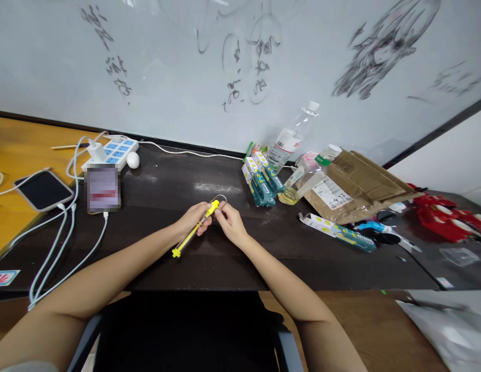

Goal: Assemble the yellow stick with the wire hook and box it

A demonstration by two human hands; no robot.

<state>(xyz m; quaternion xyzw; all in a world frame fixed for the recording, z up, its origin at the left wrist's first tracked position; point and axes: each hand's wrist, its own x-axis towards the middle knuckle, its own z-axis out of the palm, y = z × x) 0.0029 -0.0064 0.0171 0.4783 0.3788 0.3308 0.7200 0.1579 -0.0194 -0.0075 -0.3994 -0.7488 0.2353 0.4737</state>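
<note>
Bare forearms reach over a dark chair back to the dark table (166,258). Left to right: a phone (43,189) on cables, a white power strip (110,151) with blue sockets, then the left hand (194,219) closed around a slim yellow-capped clear tube (194,230), tilted mid-table. The right hand (230,223) pinches its upper tip. Beyond lie teal boxed packs (259,181), a plastic bottle (289,139) and a labelled cardboard parcel (356,186); its print is unreadable.

Along the dark table's (155,258) back edge: power strip (110,151), boxed toothbrushes (260,180), plastic bottle (292,137), cardboard package (356,186); phone (43,189) at left edge.
</note>
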